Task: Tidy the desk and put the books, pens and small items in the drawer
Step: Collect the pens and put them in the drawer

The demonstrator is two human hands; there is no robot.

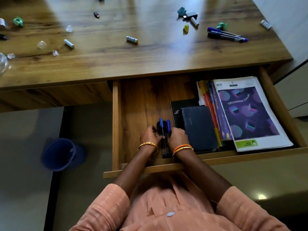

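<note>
Nearest the camera are the person's peach sleeves [106, 204], with both forearms reaching forward into the open drawer [116, 124]. The left hand [150, 135] and the right hand [177, 137] sit side by side on the drawer floor, fingers curled inward around a bunch of pens [164, 130] held between them. The pens lie lengthwise, blue and black caps pointing to the far side, their barrels running back between the two wrists. Gold bangles [148, 145] ring the left wrist; orange and gold ones ring the right.

Just right of the hands lies a dark notebook [199, 127], resting on a black book [180, 104]. Further right a stack of books [215, 110] lies flat, topped by a purple-covered magazine [246, 114] against the drawer's right wall.

On the floor to the left, below the desk, stands a blue bin [61, 154].

Beyond the drawer, the desk [133, 60] carries scattered things. Three batteries [132, 39] lie apart across the middle and left. Clear crumpled wrappers [41, 44] are at the near left, and a green scrap [18, 21] is farther back. At the far right lie more pens [226, 35], side by side, with another green scrap just behind them. A yellow piece [185, 28], another battery [194, 22] and a small black block [191, 14] cluster nearby, and a pill strip [265, 24] is near the right edge.
</note>
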